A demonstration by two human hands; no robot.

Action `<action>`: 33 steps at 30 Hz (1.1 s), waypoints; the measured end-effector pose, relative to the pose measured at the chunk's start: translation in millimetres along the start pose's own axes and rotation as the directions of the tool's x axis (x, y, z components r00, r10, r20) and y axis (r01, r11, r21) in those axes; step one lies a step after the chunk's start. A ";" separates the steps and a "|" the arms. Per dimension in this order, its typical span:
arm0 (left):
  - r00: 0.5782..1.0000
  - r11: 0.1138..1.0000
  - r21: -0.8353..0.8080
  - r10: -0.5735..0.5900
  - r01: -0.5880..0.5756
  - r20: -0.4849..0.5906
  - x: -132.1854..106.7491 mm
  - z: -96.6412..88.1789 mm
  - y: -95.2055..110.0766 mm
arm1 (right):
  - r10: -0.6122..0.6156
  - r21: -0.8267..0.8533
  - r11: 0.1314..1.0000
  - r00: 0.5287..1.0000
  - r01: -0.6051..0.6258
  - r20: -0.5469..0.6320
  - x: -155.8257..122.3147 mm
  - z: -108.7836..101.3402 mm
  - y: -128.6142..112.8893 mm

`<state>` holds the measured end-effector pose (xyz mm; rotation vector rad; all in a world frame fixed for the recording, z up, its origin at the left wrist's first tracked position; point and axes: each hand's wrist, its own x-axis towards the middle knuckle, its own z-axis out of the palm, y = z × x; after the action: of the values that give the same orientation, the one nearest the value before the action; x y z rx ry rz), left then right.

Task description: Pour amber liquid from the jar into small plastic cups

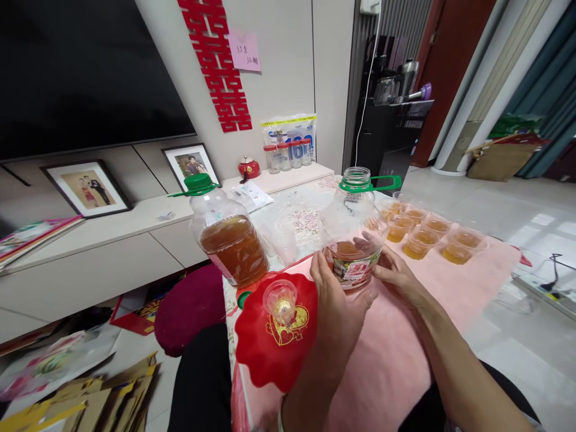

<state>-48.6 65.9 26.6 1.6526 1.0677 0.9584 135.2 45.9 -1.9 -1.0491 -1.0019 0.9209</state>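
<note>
A clear plastic jug (353, 219) stands upright on the pink cloth, its mouth uncapped and a green carry handle (387, 183) at its neck. Amber liquid fills its lower part behind a label. My left hand (339, 303) is against the near left side of the jug. From the right, my right hand (398, 273) wraps round it, some fingers showing through the clear wall. A second jug (234, 249) with a green cap (199, 183) and more amber liquid stands to the left. By my left forearm, a red scalloped tray (258, 354) holds a small clear cup (279, 294).
Several plastic cups of amber liquid (423, 240) stand in rows on the right of the pink cloth (486, 270). A green cap (243, 299) lies by the tray. Behind are a ledge with red-lidded jars (288, 156) and a red pot (249, 168); a maroon stool (193, 306) is left.
</note>
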 end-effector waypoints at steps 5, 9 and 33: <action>0.998 0.990 -0.133 0.047 -0.051 -0.036 16.1 15.4 -10.4 | 0.007 -0.033 0.999 0.997 -0.005 0.074 4.9 -3.5 -3.4; 0.992 0.981 -0.165 0.087 -0.100 -0.088 21.2 18.6 -14.7 | 0.032 -0.052 0.998 0.993 -0.026 0.117 12.0 -10.5 -7.1; 0.993 0.952 -0.283 0.113 -0.119 -0.038 -3.3 26.7 -1.9 | 0.117 -0.216 0.972 0.987 -0.091 0.111 0.5 -33.1 -27.3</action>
<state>-25.5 55.7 17.1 1.4805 0.8093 1.1516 170.2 31.6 18.5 -1.2436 -1.1756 0.9900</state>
